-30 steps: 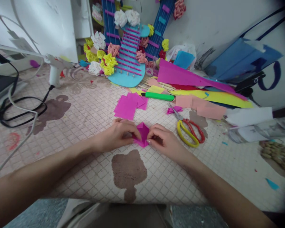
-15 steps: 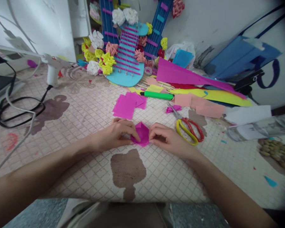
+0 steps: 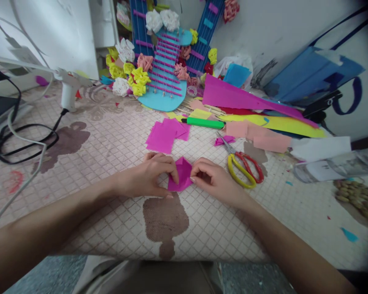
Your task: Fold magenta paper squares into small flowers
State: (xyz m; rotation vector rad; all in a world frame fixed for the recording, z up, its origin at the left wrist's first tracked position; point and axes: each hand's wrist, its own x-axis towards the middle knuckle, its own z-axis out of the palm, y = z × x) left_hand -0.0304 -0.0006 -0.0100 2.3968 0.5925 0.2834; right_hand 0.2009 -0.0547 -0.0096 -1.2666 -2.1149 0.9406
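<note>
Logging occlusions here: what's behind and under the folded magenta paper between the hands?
Behind the folded paper, loose magenta sheets lie on the patterned tablecloth. Directly underneath, the paper hides whatever is there.

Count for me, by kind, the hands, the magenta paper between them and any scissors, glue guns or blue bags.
Hands (left hand, right hand): 2
Magenta paper between them: 1
Scissors: 1 pair
Glue gun: 1
Blue bag: 1
Total: 6
</note>
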